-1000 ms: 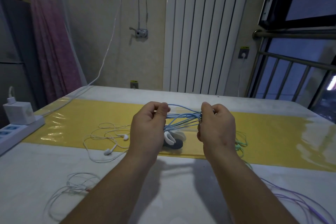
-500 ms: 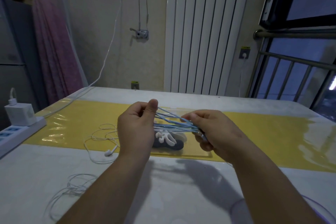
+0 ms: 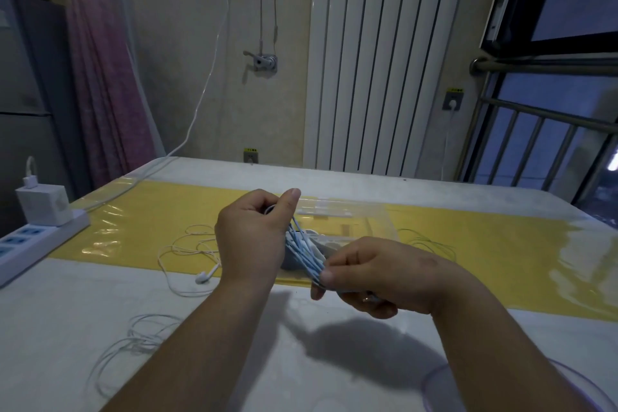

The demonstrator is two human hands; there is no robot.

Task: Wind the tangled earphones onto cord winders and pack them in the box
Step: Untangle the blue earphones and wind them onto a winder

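Note:
A bundle of blue earphones (image 3: 306, 252) stretches between both hands above the table. My left hand (image 3: 254, 237) pinches the upper end, thumb raised. Lower and nearer to me, my right hand (image 3: 378, 274) grips the other end, so the strands slant down to the right. Beneath the hands lie white cord winders (image 3: 329, 244) on a dark object, partly hidden. A clear plastic box (image 3: 354, 217) sits behind them on the yellow mat (image 3: 485, 244). White earphones (image 3: 194, 254) lie tangled to the left, another white pair (image 3: 133, 341) near the front left.
A power strip (image 3: 30, 241) with a white charger (image 3: 43, 204) rests at the table's left edge. A thin greenish cord (image 3: 431, 244) lies on the mat to the right. A purple cord (image 3: 434, 378) curls at the front right. A radiator and window stand behind.
My right hand has dropped lower and come nearer, tilting the blue bundle from level to slanted. My left hand has risen a little. The clear box now shows behind the hands.

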